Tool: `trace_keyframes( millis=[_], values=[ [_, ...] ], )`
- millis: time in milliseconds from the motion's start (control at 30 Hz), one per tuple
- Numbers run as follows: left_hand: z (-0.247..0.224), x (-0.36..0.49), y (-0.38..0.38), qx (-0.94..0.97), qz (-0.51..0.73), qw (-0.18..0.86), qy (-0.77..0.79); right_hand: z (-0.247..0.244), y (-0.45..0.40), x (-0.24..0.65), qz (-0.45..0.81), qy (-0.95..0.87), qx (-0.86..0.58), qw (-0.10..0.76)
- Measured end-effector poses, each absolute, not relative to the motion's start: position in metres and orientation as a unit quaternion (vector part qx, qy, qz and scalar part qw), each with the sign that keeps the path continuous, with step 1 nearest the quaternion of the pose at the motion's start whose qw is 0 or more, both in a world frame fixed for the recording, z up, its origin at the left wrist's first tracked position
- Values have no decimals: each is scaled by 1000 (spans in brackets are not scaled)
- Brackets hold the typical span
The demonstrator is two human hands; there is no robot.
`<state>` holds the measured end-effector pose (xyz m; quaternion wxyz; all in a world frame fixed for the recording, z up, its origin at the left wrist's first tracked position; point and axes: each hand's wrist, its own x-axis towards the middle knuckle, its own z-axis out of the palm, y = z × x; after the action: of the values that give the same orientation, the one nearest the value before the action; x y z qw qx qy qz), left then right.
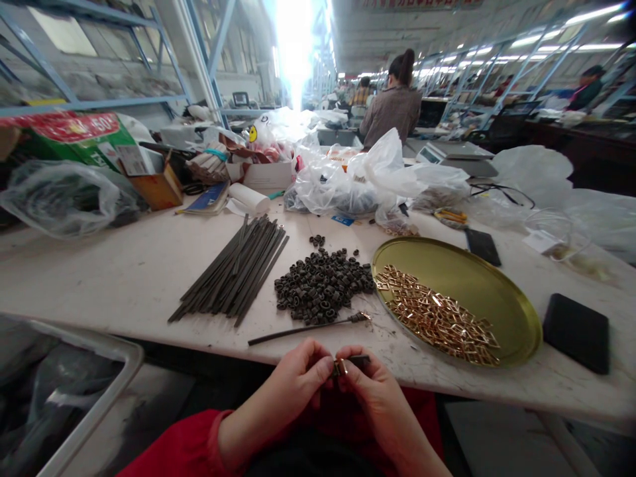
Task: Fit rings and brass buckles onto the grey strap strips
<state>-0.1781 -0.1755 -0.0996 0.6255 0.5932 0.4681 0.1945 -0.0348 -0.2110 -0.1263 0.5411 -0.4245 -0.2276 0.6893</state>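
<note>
At the table's front edge my left hand (304, 368) and my right hand (370, 381) meet, both closed in a pinch. Between their fingertips is a small gold buckle (342, 366) with dark strap material around it. A dark strap end (360, 360) sticks out by my right fingers; the rest is hidden. Just beyond lies a thin dark strap (298, 330) with loops and a gold buckle at its right end. Behind it is a heap of small dark loops (322, 281), with a stack of dark strips (233, 265) on its left. Many gold buckles (442, 318) lie in a round gold tray (477, 271).
Right of the tray lies a black flat case (576, 331), and behind the tray a black phone (483, 246). Clear plastic bags (348, 179) crowd the table's back. A white bin (99, 424) stands at lower left. Another person (395, 106) faces away farther back.
</note>
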Motion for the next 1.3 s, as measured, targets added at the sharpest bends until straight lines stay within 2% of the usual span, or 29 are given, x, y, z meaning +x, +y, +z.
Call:
trace_keyframes(
  millis=[133,367,567,800,1000,1067,1233,1300],
  values=[
    [-96,-177,-174,511,162,705,465,-129,-211,-33,655,-302,-460,518],
    [-99,-178,-178,373,185,797,437,-128,-210,-33,648,-324,-462,511],
    [-103,-176,-175,391,198,773,458,-137,-210,-35,694,-220,-441,524],
    [-100,-177,-172,451,159,737,477,-133,-209,-37,579,-315,-524,539],
    [-93,-173,-171,455,149,729,489,-133,-208,-36,617,-265,-506,542],
    [-94,-172,-172,452,149,726,497,-133,-209,-37,569,-305,-535,545],
    [-101,-171,-174,492,210,683,497,-134,-216,-38,350,-488,-571,559],
    [-102,-171,-174,521,234,659,490,-131,-218,-36,346,-494,-561,567]
  ],
)
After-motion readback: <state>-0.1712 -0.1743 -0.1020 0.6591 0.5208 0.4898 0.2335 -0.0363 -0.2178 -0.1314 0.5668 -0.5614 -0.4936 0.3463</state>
